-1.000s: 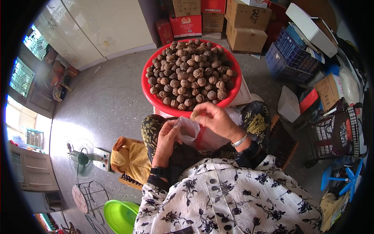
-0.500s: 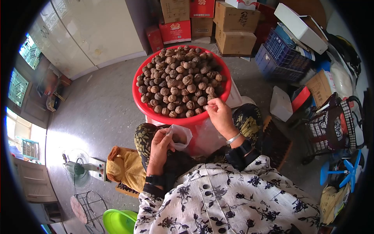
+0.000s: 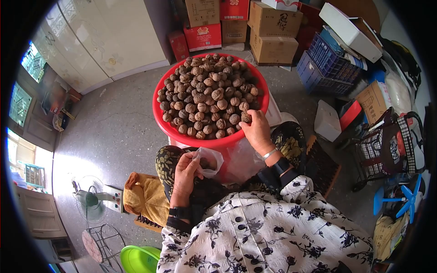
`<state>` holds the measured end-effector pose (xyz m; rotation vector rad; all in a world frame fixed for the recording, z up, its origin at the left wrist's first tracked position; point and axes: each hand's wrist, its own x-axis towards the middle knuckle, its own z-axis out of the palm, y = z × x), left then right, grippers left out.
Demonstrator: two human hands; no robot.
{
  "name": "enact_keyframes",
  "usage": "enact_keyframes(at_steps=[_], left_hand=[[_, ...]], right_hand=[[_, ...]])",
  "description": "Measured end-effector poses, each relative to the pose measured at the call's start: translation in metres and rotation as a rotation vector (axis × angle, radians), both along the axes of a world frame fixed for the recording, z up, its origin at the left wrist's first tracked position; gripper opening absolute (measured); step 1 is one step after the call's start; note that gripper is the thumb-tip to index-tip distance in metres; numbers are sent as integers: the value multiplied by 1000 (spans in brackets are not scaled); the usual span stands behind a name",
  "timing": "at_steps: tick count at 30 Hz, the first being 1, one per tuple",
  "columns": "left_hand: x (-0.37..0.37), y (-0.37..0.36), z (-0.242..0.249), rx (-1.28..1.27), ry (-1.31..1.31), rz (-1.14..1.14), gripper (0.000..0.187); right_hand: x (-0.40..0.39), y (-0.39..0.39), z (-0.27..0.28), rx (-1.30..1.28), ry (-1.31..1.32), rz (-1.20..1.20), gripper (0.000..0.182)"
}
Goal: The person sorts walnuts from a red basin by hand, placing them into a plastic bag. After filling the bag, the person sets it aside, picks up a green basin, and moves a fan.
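A heap of brown walnuts (image 3: 205,93) fills a wide red basin (image 3: 160,116) in front of my knees. At the basin's near right edge, my right hand (image 3: 257,132) has its thumb and fingers closed around a single walnut (image 3: 246,117). Lower down, over my lap, my left hand (image 3: 185,170) pinches the rim of a clear plastic bag (image 3: 214,167), holding its mouth apart. Something brown shows dimly inside the bag, probably walnuts, though the plastic blurs it.
Behind the basin stand stacked cardboard boxes (image 3: 275,48) and red cartons. Blue plastic crates (image 3: 325,63) and a checked trolley bag (image 3: 387,148) line the right side. A fan (image 3: 91,198), a wire stool (image 3: 102,245) and a green tub (image 3: 139,259) are at left.
My right hand has closed its fingers further around a walnut at the basin's edge. The left hand and the bag stay nearly where they were.
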<state>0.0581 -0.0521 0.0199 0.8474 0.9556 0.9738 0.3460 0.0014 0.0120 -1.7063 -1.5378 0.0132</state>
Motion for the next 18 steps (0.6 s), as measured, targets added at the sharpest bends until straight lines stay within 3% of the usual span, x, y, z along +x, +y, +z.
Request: enact_keyframes(at_steps=[6,14,18], left_hand=[[-1,0,-1,16,8,-11,20],[1,0,1,9,0,-2,20],[2,1,0,10,23,5,20]], right_hand=[[8,3,-8,15,108,7,39],[26,-5,-9,-76,737,273,34],[21,-23,21,-220,988,323,35]])
